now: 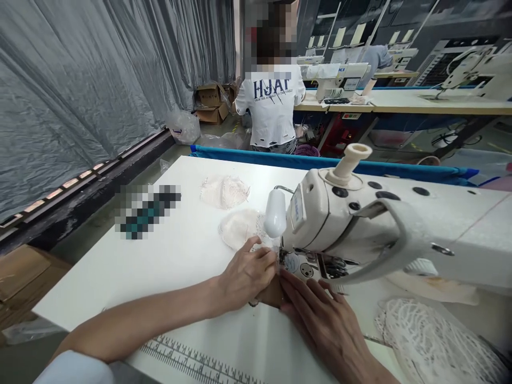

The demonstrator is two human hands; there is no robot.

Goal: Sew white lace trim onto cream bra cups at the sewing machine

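A white sewing machine (320, 218) stands over the table, its needle area partly hidden behind my fingers. My left hand (252, 272) is bent close to the presser foot, fingers curled and pressed down; what they grip is hidden. Flat beside the needle lies my right hand (328, 317), its fingers stretched out. Between both hands shows a small brown flat piece (272, 293), touched by the right fingertips. Just beyond the left hand is a cream lace cup-shaped piece (240, 226). A second pale lace cup (224, 192) rests farther back.
White lace fabric (436, 336) lies at the right, under the machine arm. A printed ruler scale (192, 362) runs along the near table edge. Beyond the blue cloth edge (256, 160), a person in a white shirt (274, 106) faces away. Cardboard boxes (28, 277) stand at left.
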